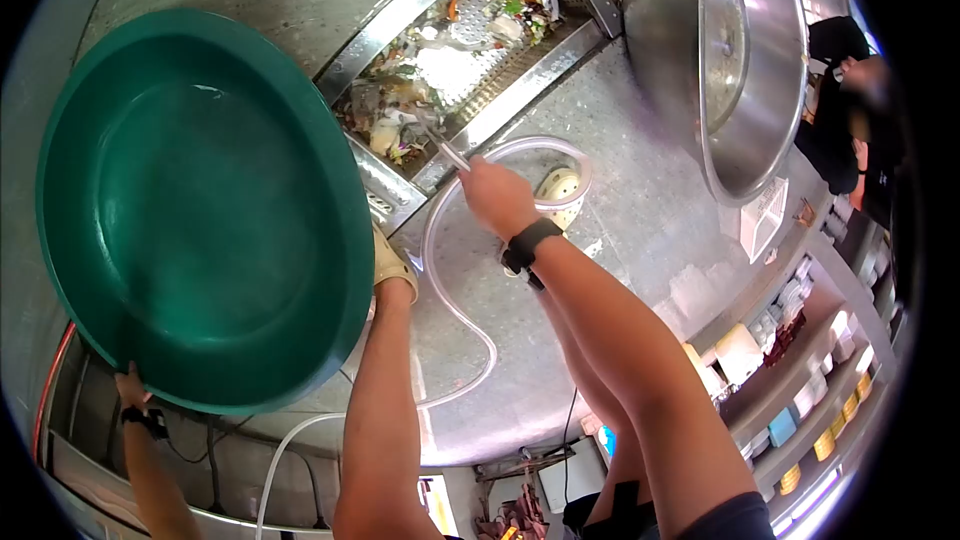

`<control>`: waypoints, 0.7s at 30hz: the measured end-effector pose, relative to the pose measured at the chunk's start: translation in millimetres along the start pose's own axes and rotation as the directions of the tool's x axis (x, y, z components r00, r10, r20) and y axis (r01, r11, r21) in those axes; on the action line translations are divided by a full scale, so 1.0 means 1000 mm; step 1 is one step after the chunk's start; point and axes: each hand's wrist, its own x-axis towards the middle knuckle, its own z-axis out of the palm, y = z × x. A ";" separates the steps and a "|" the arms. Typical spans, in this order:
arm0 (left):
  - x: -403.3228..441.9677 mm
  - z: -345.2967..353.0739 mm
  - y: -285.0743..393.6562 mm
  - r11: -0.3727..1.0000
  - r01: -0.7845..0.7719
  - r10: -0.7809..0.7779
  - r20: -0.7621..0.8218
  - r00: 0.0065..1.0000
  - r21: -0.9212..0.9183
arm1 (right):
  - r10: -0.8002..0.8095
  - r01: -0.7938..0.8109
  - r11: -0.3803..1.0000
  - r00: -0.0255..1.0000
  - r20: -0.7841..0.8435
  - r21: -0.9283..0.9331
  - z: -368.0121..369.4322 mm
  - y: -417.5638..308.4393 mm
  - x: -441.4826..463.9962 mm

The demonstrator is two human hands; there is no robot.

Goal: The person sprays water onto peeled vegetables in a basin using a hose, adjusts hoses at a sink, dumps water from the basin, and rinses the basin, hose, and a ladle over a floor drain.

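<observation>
My left hand [132,387] grips the rim of a large green plastic basin [205,210], which stands tilted with its hollow inside facing me. The inside looks wet and smooth. My right hand [497,198] is wrapped round the end of a clear hose [483,360]. Water runs from its mouth into a sunken steel drain trough [540,68] with perforated walls. Wet food scraps [500,10], with green leaves among them, lie in the trough. From my right hand the hose loops over the floor past my feet.
My feet wear cream clogs [558,190] on the wet grey floor. At the right stands a big steel bowl [755,70] with a white crate [765,220] beside it. Another person [850,130] is beyond. Shelves of dishes [785,425] line the lower right.
</observation>
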 end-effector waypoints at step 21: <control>-0.481 0.281 0.209 0.391 -0.896 0.789 0.578 0.208 -0.211 | -0.067 0.070 0.997 0.995 -0.077 0.036 -0.007 0.033 -0.022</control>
